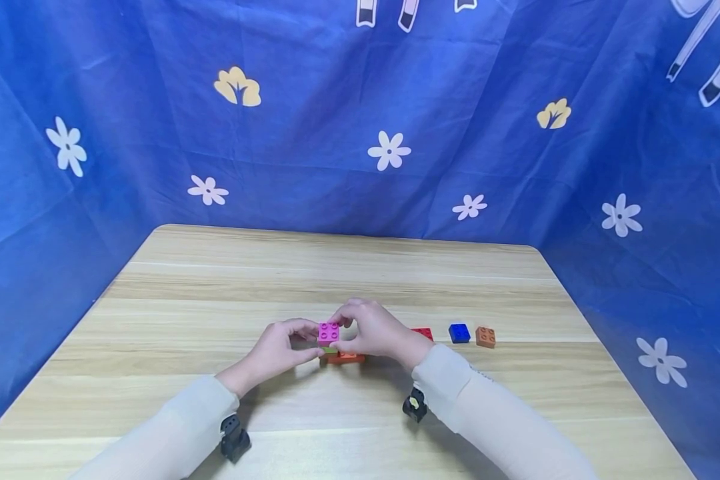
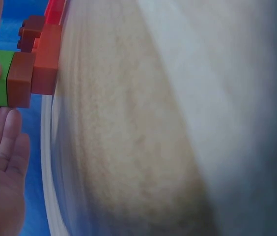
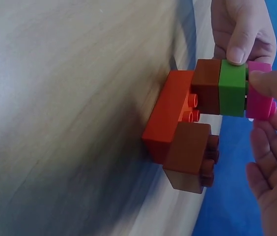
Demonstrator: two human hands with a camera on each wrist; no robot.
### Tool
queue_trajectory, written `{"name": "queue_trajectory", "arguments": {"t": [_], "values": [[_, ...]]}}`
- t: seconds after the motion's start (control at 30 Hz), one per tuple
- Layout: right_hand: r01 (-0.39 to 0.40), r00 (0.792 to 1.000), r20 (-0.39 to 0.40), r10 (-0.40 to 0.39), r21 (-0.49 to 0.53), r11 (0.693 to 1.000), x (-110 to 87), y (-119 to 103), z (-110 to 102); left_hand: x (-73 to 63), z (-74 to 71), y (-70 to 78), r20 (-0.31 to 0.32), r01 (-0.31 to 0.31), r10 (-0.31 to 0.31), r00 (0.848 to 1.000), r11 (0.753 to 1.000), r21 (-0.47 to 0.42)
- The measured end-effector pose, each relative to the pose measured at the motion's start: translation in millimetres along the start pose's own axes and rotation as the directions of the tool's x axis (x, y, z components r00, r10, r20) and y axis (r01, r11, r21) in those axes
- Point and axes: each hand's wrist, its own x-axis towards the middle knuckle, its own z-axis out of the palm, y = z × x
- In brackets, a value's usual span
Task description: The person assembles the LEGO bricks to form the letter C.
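A long orange toy building brick (image 3: 165, 108) lies on the table, with a small brown brick (image 3: 207, 87) on one end of it. Above that brown brick sits a green brick (image 3: 232, 88), pinched by my left hand (image 1: 270, 351), whose thumb presses its near side. My right hand (image 1: 375, 331) grips a pink brick (image 1: 329, 333) between thumb and fingers, over the green one. In the right wrist view a narrow gap with studs shows between pink and green. A second brown brick (image 3: 187, 152) overlaps the orange brick's other end; whether they join I cannot tell.
Just beyond my right wrist lies a red brick (image 1: 423, 333), partly covered by it. Farther right are a blue brick (image 1: 459, 333) and a light-brown brick (image 1: 485, 337). A blue patterned curtain (image 1: 312, 167) encloses the wooden table (image 1: 228, 267) at back and sides.
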Motion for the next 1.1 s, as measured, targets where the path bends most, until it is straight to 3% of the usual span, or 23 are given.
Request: {"name": "queue_trajectory", "arguments": {"t": [0.33,0.57,0.73,1.1], "values": [[-0.064,0.998,0.027,0.063,0.024,0.998,1.9,-3.6,-0.6,1.9,-1.4,2.2,0.004,-0.013,0.013,1.0,1.0,0.013],[-0.074,0.997,0.02,0.073,0.018,0.997,1.5,-3.8,0.5,4.8,-3.5,9.1,-0.004,0.011,-0.011,1.0,0.997,-0.082],[-0.091,0.996,0.018,0.091,0.043,0.995,0.7,-3.1,1.5,7.0,-5.0,12.3,-0.034,0.006,-0.009,0.999,0.996,-0.091],[-0.091,0.993,-0.058,0.101,0.156,0.984,-4.0,3.6,11.6,6.9,-0.9,13.9,-0.076,-0.001,-0.008,0.997,0.993,-0.122]]}}
